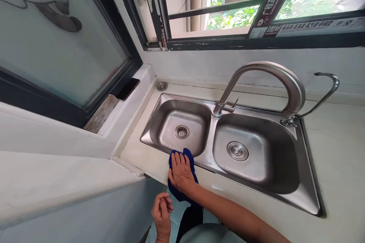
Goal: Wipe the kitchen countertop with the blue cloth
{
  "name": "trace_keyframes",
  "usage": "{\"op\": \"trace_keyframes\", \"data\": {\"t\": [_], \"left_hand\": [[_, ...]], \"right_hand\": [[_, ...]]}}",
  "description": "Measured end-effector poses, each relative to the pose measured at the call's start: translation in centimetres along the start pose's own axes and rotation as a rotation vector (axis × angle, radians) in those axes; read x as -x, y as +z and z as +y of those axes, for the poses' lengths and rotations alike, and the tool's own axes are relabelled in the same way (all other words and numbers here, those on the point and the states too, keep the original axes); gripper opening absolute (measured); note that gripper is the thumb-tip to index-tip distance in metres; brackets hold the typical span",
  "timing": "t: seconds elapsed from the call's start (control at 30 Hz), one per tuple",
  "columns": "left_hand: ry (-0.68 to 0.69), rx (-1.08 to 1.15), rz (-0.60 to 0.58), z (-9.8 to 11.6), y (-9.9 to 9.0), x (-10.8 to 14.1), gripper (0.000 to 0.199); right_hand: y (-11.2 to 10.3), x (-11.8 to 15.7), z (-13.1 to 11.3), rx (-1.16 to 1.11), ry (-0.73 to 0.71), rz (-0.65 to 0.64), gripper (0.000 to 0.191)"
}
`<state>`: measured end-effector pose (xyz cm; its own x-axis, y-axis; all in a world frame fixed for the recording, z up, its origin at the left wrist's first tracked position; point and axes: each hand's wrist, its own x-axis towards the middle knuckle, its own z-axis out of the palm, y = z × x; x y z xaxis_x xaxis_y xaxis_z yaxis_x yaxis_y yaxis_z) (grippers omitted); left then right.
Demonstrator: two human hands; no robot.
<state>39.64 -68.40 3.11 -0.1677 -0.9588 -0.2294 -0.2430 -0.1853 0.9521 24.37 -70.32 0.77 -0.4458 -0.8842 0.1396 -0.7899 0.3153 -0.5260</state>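
Observation:
My right hand (181, 172) holds a dark blue cloth (177, 194) against the front edge of the pale countertop (205, 182), its fingers together on top. The cloth's far end reaches the rim of the left sink basin (162, 136), and its near end hangs over the counter edge. Below and left of it, my left hand (162, 212) is raised in front of the counter, fingers curled in loosely, with nothing visible in them. The left basin has a strainer drain (181, 132) and water drops on its floor.
A right basin (256, 163) adjoins the left one. Between them rises a curved faucet (265, 66); a thin spout (327, 95) stands at the right. A round metal stopper (162, 86) sits at the back corner. On the left ledge lie a phone-like dark slab (129, 89) and a wood piece (102, 113).

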Motion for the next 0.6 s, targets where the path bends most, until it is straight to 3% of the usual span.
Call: {"op": "trace_keyframes", "data": {"t": [0.17,0.23,0.33,0.43,0.53,0.6], "left_hand": [[0.082,-0.035,-0.067,2.3,0.9,-0.5,0.045],[0.14,-0.075,-0.103,3.4,1.6,-0.8,0.045],[0.237,-0.168,-0.142,4.9,3.0,-1.7,0.041],[0.384,-0.353,-0.165,5.7,5.1,-3.0,0.036],[0.575,-0.621,-0.137,5.2,8.0,-4.0,0.038],[0.633,-0.811,-0.102,4.0,10.0,-4.1,0.044]], "right_hand": [[1.1,-2.2,-1.8,-0.119,-0.042,0.004,0.074],[0.3,-2.3,-0.9,-0.256,-0.052,0.019,0.07],[-2.4,-0.8,2.6,-0.493,-0.014,0.131,0.062],[-6.3,3.6,8.0,-0.554,0.031,0.259,0.05],[-9.9,10.5,14.1,-0.4,0.006,0.35,0.039],[-11.7,15.6,18.1,-0.249,0.004,0.361,0.037]]}}
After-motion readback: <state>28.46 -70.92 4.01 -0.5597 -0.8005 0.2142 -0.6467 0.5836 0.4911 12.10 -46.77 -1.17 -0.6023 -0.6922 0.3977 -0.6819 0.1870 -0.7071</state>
